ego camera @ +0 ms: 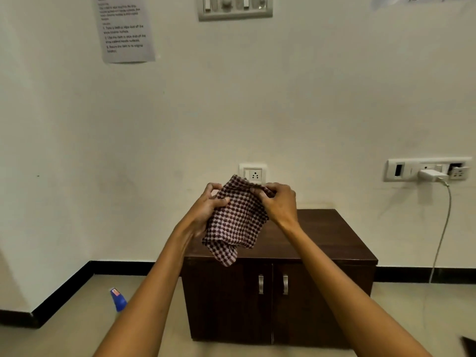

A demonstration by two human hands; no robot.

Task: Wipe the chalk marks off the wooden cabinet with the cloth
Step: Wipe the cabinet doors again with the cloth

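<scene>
A checked brown-and-white cloth (235,220) hangs in the air above the dark wooden cabinet (322,235), held up in front of the wall. My left hand (206,208) grips its left side and my right hand (279,202) pinches its top right edge. The cloth's lower corner droops over the cabinet's front edge line. The cabinet has two doors with metal handles (273,284). No chalk marks can be made out on its dark top from here.
A blue spray bottle (118,299) stands on the floor left of the cabinet. A wall socket (253,173) sits behind the cloth. At the right, a white charger (432,175) is plugged into a switchboard, its cable hanging down. A paper notice (125,29) is taped high on the wall.
</scene>
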